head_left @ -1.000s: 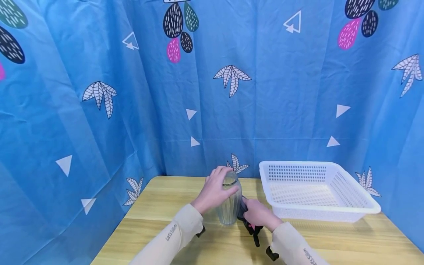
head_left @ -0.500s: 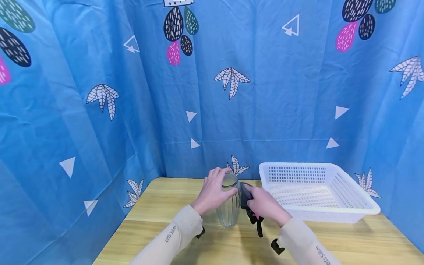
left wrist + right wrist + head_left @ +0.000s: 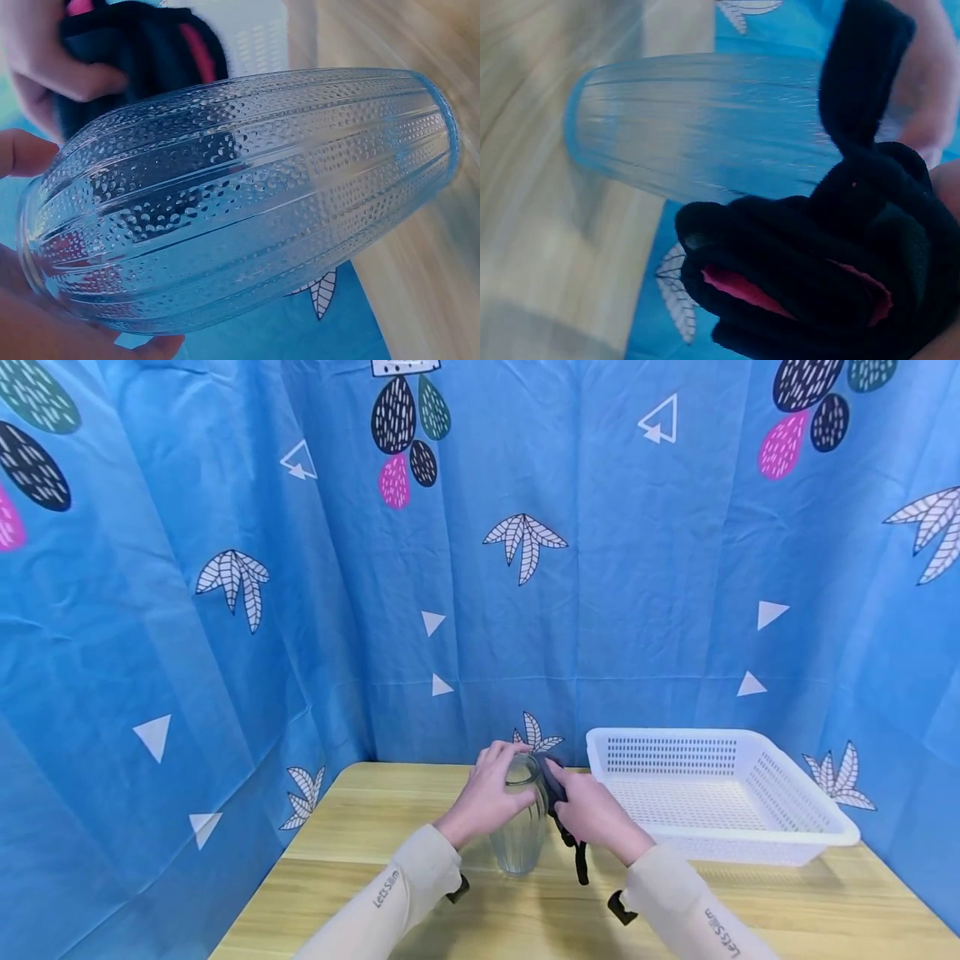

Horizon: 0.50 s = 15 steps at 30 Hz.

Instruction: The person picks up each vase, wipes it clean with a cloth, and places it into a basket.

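Note:
A clear ribbed glass vase [image 3: 517, 843] stands upright on the table; its dimpled surface shows in the left wrist view. My left hand [image 3: 486, 797] grips it near the rim, fingers and thumb curled around the neck. My right hand [image 3: 596, 814] holds a folded black cloth [image 3: 795, 277] with pink inside and a dangling black strap [image 3: 866, 67]. The cloth lies along the upper right side of the vase, near the rim. In the left wrist view the right thumb [image 3: 97, 81] presses over the cloth.
A white perforated plastic basket [image 3: 750, 839] stands to the right, behind my right forearm. The wooden table [image 3: 360, 868] reaches back to a blue patterned curtain [image 3: 637, 593], which hangs behind and along both sides.
My right hand has slid the cloth up along the vase's right side, from low on the body to near the rim. The left hand and vase have stayed in place.

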{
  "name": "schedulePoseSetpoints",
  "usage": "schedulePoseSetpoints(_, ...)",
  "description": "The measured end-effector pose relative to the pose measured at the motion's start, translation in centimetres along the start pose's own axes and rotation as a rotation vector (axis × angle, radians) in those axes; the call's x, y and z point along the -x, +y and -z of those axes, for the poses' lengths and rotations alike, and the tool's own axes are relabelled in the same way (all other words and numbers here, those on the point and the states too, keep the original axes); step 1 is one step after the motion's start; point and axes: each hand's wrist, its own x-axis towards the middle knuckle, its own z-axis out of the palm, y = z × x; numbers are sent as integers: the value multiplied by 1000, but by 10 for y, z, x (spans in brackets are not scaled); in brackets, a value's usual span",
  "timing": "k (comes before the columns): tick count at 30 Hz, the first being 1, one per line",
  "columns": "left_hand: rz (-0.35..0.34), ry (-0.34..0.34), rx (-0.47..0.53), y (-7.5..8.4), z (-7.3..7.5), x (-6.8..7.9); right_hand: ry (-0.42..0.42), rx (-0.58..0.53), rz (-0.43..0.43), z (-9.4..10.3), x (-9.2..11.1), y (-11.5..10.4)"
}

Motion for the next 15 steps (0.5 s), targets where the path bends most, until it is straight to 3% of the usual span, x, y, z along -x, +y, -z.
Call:
schedulePoseSetpoints(5, 2, 10, -15, -2, -1, 0, -70, 0, -16, -16, -5, 15)
schedulePoseSetpoints(11, -9, 20, -50, -4, -2, 0, -180, -13, 45, -37, -3, 35)
schedulePoseSetpoints(15, -5, 29, -75, -6, -4, -1, -185, -24, 50, -44, 1, 41)
